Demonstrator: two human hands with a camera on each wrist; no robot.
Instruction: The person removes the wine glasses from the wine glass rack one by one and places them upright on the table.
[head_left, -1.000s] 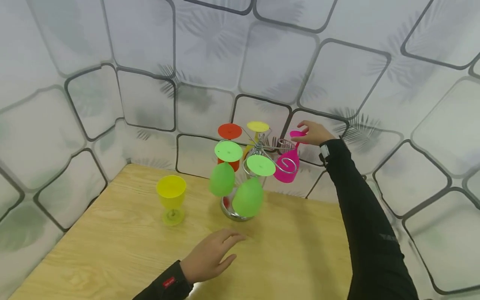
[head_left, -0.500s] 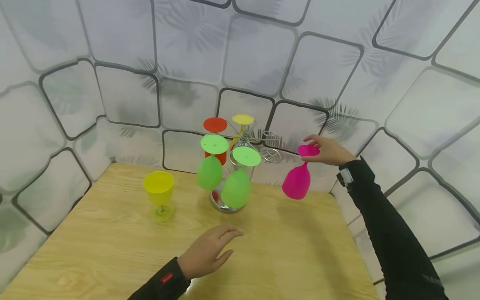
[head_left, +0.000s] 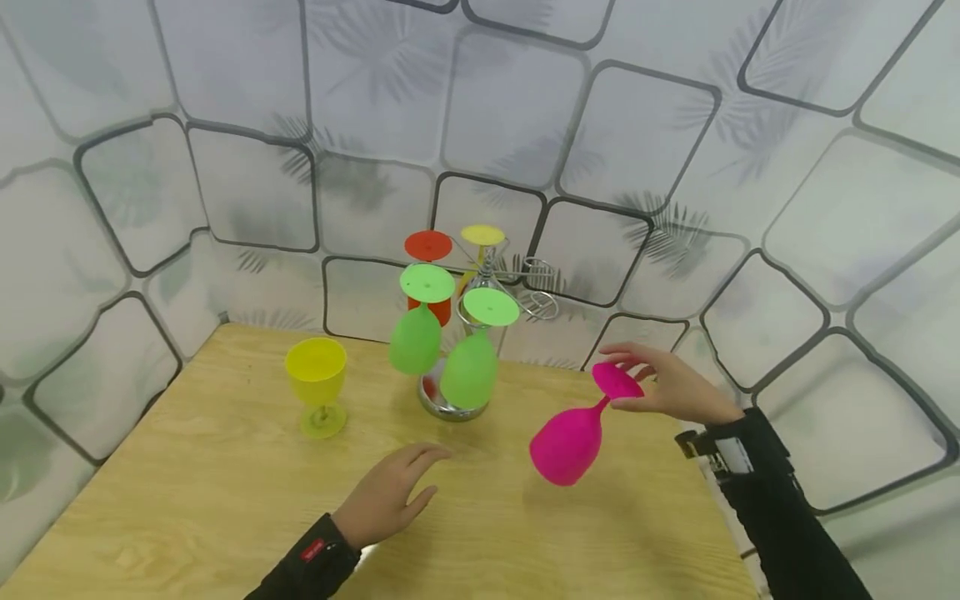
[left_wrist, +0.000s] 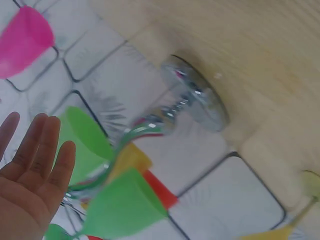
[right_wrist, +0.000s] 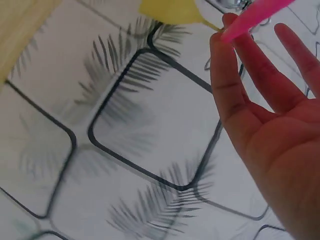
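My right hand (head_left: 671, 387) pinches a pink plastic goblet (head_left: 567, 446) by its foot, with the bowl hanging tilted down and to the left, over the right part of the table. In the right wrist view the goblet's pink foot (right_wrist: 255, 19) lies at the fingertips. My left hand (head_left: 386, 496) hovers over the table's middle with fingers extended, holding nothing. Behind it stands a chrome goblet rack (head_left: 450, 406), from which two green goblets (head_left: 470, 371), a red goblet (head_left: 428, 245) and a yellow goblet (head_left: 482, 235) hang upside down. The rack's right-hand loops (head_left: 540, 305) hold no goblet.
Left of the rack, another yellow goblet (head_left: 318, 375) stands upright on the wooden table (head_left: 187, 492). A white wall (head_left: 382, 208) with grey and black outlines rises close behind the table and at both sides.
My right hand has drawn the pink goblet off the rack's right loop, then brought it lower and nearer, tilting it. The left hand has shifted slightly left in view.
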